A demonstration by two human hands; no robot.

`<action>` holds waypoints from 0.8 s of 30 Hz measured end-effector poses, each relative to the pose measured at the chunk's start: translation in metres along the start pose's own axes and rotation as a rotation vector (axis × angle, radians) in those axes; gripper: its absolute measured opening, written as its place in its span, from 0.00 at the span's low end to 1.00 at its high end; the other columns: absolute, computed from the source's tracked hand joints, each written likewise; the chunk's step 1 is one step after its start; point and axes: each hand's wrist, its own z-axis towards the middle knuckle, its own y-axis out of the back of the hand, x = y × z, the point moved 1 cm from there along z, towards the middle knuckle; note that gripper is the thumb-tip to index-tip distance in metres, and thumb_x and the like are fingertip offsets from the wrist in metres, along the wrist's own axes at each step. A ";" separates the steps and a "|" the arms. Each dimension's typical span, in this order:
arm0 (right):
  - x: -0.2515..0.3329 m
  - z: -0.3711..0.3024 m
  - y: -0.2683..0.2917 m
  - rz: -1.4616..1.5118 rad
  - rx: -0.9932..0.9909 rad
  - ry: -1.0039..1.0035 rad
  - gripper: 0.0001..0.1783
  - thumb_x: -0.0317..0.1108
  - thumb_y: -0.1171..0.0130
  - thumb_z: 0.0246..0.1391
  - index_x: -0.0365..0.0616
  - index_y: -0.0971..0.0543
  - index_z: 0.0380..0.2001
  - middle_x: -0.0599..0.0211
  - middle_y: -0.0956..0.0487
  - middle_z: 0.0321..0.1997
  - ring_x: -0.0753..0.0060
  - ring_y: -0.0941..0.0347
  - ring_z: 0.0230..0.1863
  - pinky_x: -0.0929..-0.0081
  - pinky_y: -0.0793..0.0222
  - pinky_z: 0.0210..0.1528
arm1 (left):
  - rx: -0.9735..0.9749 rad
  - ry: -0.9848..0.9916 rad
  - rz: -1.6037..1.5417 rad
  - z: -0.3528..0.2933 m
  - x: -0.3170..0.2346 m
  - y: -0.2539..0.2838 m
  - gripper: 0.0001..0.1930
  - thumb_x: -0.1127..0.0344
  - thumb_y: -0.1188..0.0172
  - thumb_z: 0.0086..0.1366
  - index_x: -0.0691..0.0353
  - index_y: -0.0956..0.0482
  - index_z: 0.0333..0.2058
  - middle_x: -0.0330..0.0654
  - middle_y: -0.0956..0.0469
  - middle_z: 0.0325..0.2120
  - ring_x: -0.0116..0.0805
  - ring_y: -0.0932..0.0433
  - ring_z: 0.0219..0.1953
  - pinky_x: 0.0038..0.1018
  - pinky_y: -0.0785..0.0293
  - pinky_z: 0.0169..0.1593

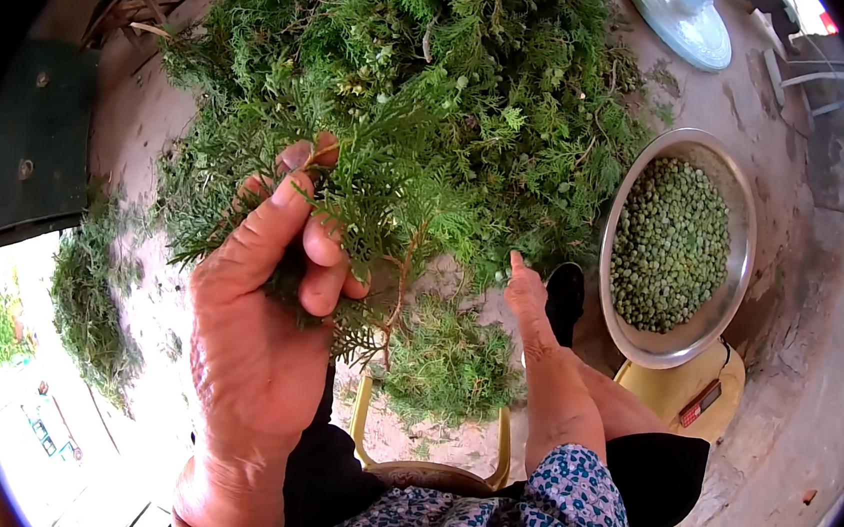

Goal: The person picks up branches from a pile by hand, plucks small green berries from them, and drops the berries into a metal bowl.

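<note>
My left hand [270, 280] is raised in the middle left, its thumb and fingers closed on a green cypress-like sprig [378, 189]. The sprig has flat, scaly leaves and a thin brown stem, and it spreads to the right of my fingers. Lower and to the right, my right hand [527, 295] reaches to the near edge of a large heap of cut green branches [460, 56]. One of its fingers is stretched out; the others are mostly hidden. Small pale green cones [501, 275] show in the foliage beside it.
To the right, a metal basin [734, 291] of green cones sits beside a yellow stool [662, 390] with a red phone [701, 403] on it. Loose clippings [449, 361] lie before my seat, more [87, 305] at left. A round pale base [698, 37] stands far right.
</note>
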 end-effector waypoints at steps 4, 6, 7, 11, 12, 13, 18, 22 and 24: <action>-0.014 -0.011 -0.017 -0.026 -0.153 0.111 0.20 0.26 0.56 0.47 0.50 0.30 0.46 0.51 0.27 0.39 0.42 0.31 0.37 0.51 0.35 0.36 | 0.030 0.008 0.006 0.000 0.001 -0.004 0.08 0.66 0.52 0.62 0.59 0.30 0.39 0.32 0.32 0.19 0.21 0.40 0.17 0.23 0.38 0.30; -0.010 -0.017 -0.016 0.028 -0.272 0.157 0.15 0.26 0.55 0.46 0.48 0.26 0.38 0.53 0.27 0.39 0.42 0.30 0.35 0.51 0.35 0.35 | 0.024 -0.039 0.007 0.001 0.000 -0.005 0.14 0.66 0.51 0.62 0.66 0.30 0.44 0.35 0.31 0.19 0.22 0.38 0.18 0.22 0.37 0.29; -0.002 -0.023 -0.007 0.003 -0.236 0.162 0.16 0.25 0.54 0.45 0.48 0.26 0.38 0.52 0.28 0.40 0.43 0.30 0.35 0.52 0.34 0.34 | 0.025 -0.039 0.005 0.002 0.000 -0.004 0.14 0.66 0.51 0.62 0.66 0.30 0.44 0.35 0.31 0.19 0.22 0.38 0.18 0.22 0.37 0.29; 0.004 -0.028 -0.007 -0.005 -0.273 0.269 0.16 0.24 0.52 0.42 0.46 0.26 0.38 0.52 0.31 0.44 0.45 0.30 0.34 0.55 0.33 0.34 | 0.042 -0.060 -0.001 0.004 -0.002 -0.001 0.12 0.65 0.51 0.63 0.66 0.30 0.42 0.35 0.31 0.18 0.23 0.38 0.18 0.23 0.36 0.29; 0.002 -0.026 -0.005 -0.008 -0.279 0.270 0.16 0.24 0.52 0.42 0.46 0.26 0.38 0.52 0.31 0.44 0.45 0.30 0.34 0.55 0.33 0.34 | 0.015 -0.054 -0.008 0.004 -0.002 0.000 0.12 0.65 0.51 0.63 0.66 0.30 0.42 0.35 0.31 0.18 0.23 0.38 0.18 0.23 0.36 0.29; 0.001 -0.024 0.000 -0.077 -0.337 0.405 0.12 0.24 0.53 0.42 0.44 0.27 0.33 0.54 0.30 0.40 0.49 0.29 0.32 0.57 0.32 0.32 | 0.016 -0.055 -0.012 0.003 -0.002 0.001 0.12 0.65 0.51 0.63 0.66 0.30 0.42 0.35 0.31 0.18 0.23 0.38 0.18 0.23 0.36 0.29; -0.014 0.011 0.003 -0.385 -0.451 0.575 0.12 0.26 0.51 0.41 0.44 0.27 0.34 0.63 0.30 0.35 0.59 0.27 0.29 0.63 0.31 0.27 | 0.097 -0.057 -0.047 0.004 -0.001 0.010 0.12 0.66 0.51 0.63 0.66 0.30 0.41 0.34 0.32 0.17 0.23 0.38 0.18 0.24 0.36 0.30; -0.011 0.012 0.029 -0.769 -0.357 0.335 0.07 0.29 0.48 0.39 0.48 0.21 0.24 0.71 0.27 0.35 0.65 0.27 0.32 0.71 0.31 0.29 | 0.048 -0.063 -0.037 0.001 -0.007 0.008 0.12 0.66 0.52 0.63 0.67 0.30 0.41 0.34 0.32 0.17 0.24 0.38 0.18 0.24 0.36 0.30; -0.029 0.024 0.034 -0.731 -0.388 0.359 0.06 0.29 0.48 0.39 0.48 0.21 0.17 0.68 0.26 0.35 0.62 0.27 0.32 0.66 0.30 0.31 | 0.043 -0.065 -0.014 0.000 -0.009 0.006 0.12 0.65 0.52 0.63 0.67 0.29 0.41 0.35 0.32 0.17 0.24 0.38 0.18 0.24 0.35 0.30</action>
